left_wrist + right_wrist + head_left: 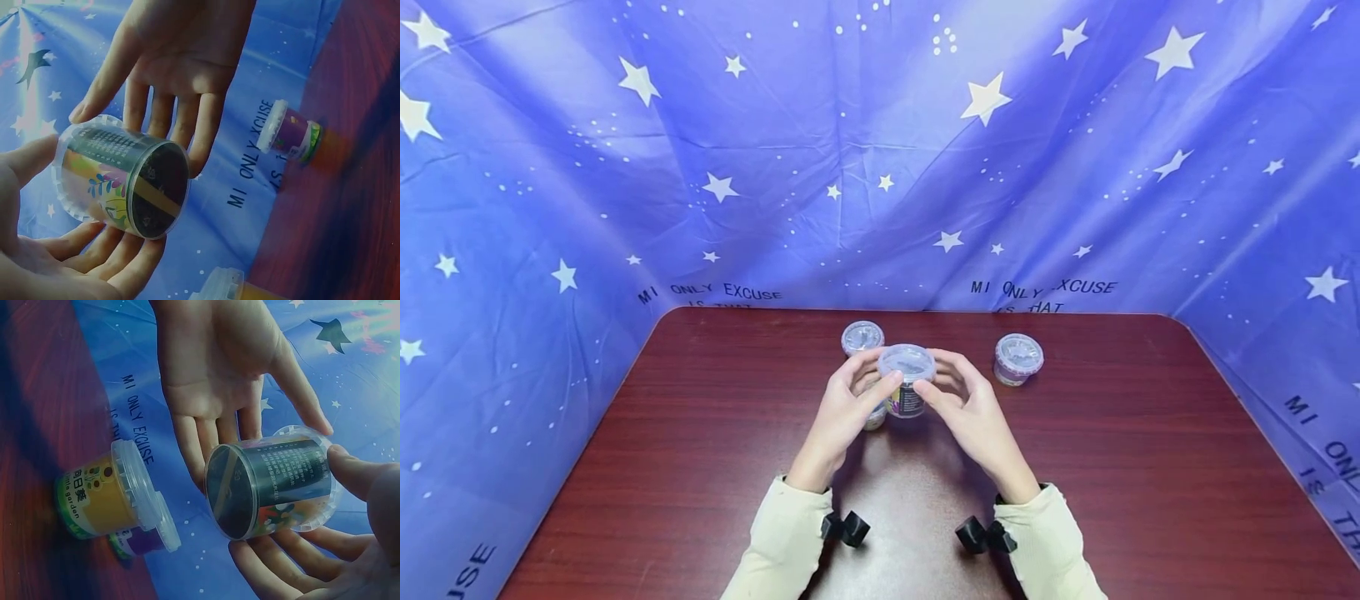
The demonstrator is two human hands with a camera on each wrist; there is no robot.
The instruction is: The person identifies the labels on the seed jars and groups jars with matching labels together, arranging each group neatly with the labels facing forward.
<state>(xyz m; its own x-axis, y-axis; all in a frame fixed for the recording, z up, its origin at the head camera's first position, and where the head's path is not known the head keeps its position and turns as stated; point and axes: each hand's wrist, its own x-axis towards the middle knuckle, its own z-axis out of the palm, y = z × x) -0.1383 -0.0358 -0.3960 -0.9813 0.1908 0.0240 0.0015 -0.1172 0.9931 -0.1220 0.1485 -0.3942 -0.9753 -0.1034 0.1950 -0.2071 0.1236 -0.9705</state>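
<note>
Between both hands is a clear lidded plastic cup with a dark text panel and a colourful flower print, held above the table. My left hand grips one side of it, thumb at the lid's edge and fingers around the wall. On the opposite side my right hand holds it the same way. In the left wrist view the cup lies tilted, its dark bottom showing. Close by the left hand stands a yellow-labelled lidded cup, partly hidden behind that hand in the head view.
A purple lidded cup stands on the table to the right of the hands. Another lidded cup stands farther back on the left. Blue star-printed cloth hangs around the reddish-brown table at the back and sides.
</note>
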